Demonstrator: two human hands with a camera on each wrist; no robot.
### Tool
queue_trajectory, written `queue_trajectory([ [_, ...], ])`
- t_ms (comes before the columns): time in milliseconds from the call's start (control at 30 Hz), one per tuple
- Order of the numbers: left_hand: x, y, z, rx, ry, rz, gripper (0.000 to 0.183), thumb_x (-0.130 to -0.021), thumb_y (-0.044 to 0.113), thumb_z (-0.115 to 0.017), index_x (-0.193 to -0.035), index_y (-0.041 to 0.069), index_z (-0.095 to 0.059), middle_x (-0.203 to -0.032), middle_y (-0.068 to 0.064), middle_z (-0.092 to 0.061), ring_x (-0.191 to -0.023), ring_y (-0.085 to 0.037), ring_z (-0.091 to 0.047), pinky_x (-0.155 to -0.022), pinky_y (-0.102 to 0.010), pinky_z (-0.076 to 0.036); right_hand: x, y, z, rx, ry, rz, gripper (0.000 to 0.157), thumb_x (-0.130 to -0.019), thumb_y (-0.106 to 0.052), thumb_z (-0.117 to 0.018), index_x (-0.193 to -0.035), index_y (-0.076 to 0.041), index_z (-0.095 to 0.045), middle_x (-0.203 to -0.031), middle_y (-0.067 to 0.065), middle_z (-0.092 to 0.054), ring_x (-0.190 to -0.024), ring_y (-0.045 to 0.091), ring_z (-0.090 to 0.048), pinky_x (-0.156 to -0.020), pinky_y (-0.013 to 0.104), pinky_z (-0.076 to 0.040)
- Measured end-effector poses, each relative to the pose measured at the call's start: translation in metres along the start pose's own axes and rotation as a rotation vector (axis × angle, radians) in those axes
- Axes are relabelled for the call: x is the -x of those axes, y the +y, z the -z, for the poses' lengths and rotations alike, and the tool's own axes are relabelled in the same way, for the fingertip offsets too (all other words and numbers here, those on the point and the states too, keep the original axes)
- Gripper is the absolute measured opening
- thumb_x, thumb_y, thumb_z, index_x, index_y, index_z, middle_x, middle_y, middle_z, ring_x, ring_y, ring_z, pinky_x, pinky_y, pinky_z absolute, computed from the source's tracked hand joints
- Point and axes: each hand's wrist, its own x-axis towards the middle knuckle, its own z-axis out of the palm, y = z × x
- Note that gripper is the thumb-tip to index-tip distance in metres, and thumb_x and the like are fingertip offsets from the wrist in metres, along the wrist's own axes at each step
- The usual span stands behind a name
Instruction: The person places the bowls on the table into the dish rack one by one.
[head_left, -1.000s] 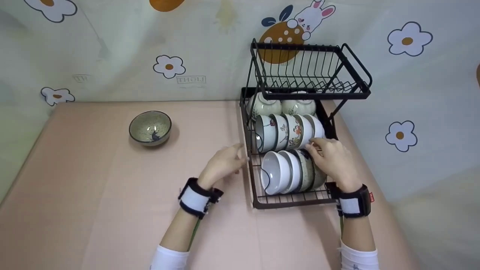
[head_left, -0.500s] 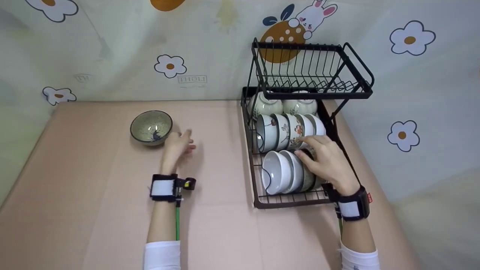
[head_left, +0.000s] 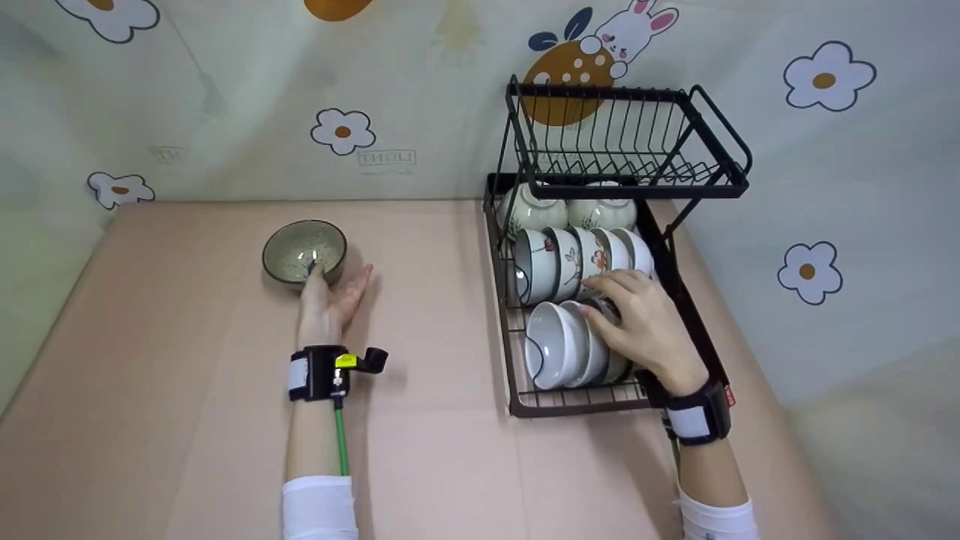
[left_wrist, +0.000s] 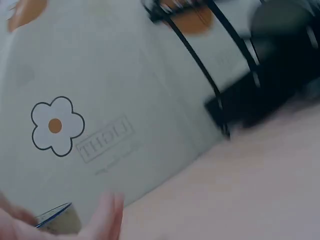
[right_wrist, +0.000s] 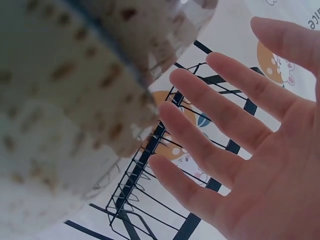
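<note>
A grey-green speckled bowl (head_left: 300,244) stands upright on the left of the table. My left hand (head_left: 322,304) is at its near rim, one digit overlapping the inside and the other fingers stretched out to the right. In the left wrist view the bowl (left_wrist: 62,221) shows between the blurred digits. On the right, my right hand (head_left: 641,322) hovers over the front row of bowls in the black dish rack (head_left: 570,409). Its fingers are extended and spread in the right wrist view, beside a large speckled bowl (right_wrist: 65,100). White bowls (head_left: 553,346) lead that row; the darker ones are partly hidden.
Patterned bowls (head_left: 536,266) stand on edge in the rack's middle row. Upside-down pale bowls (head_left: 536,210) sit at the back, under a raised wire tier (head_left: 600,139). A printed sheet (head_left: 225,112) hangs behind the pink table (head_left: 442,465).
My left hand has moved from beside the rack leftward to the lone bowl and turned at its rim. My right hand has shifted slightly left over the front row, its fingers opening out.
</note>
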Motion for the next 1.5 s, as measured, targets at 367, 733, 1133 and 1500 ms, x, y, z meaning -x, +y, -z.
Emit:
queue_trajectory([
  [367, 0.007, -0.001, 0.0, -0.027, 0.001, -0.335, 0.078, -0.095, -0.015, -0.026, -0.154, 0.029, -0.001, -0.155, -0.006, -0.016, -0.136, -0.024, -0.03, -0.104, -0.041, -0.034, 0.0, -0.003, 0.001, 0.029, 0.033, -0.033, 0.028, -0.084, -0.023, -0.072, -0.104, -0.003, -0.07, -0.103, 0.015, -0.068, -0.095, 0.033, -0.061, -0.084, 0.047, -0.048],
  [733, 0.034, -0.025, -0.02, -0.418, -0.266, -0.151, 0.085, -0.091, -0.019, -0.024, -0.154, 0.031, 0.003, -0.157, -0.014, -0.012, -0.137, -0.036, -0.028, -0.102, -0.045, -0.037, 0.001, -0.006, 0.004, 0.017, 0.067, -0.146, 0.033, -0.086, -0.025, -0.071, -0.11, -0.002, -0.069, -0.104, 0.014, -0.069, -0.087, 0.032, -0.065, -0.072, 0.046, -0.052],
  [1133, 0.079, -0.086, -0.039, -0.955, -0.533, -0.055, 0.089, -0.086, -0.019, -0.034, -0.154, 0.022, 0.007, -0.151, -0.026, -0.009, -0.126, -0.049, -0.037, -0.092, -0.042, -0.048, -0.005, -0.014, 0.004, -0.089, 0.056, -0.204, 0.04, -0.087, -0.024, -0.07, -0.117, 0.003, -0.064, -0.11, 0.018, -0.067, -0.096, 0.032, -0.065, -0.085, 0.046, -0.05],
  [1500, 0.087, -0.114, -0.037, -1.187, -0.605, 0.016, 0.087, -0.084, -0.017, -0.039, -0.154, 0.018, 0.001, -0.151, -0.028, -0.007, -0.121, -0.047, -0.044, -0.092, -0.039, -0.049, -0.033, -0.046, -0.005, -0.16, -0.044, -0.254, 0.055, -0.088, -0.031, -0.069, -0.128, 0.004, -0.055, -0.108, 0.02, -0.066, -0.083, 0.026, -0.065, -0.078, 0.04, -0.054],
])
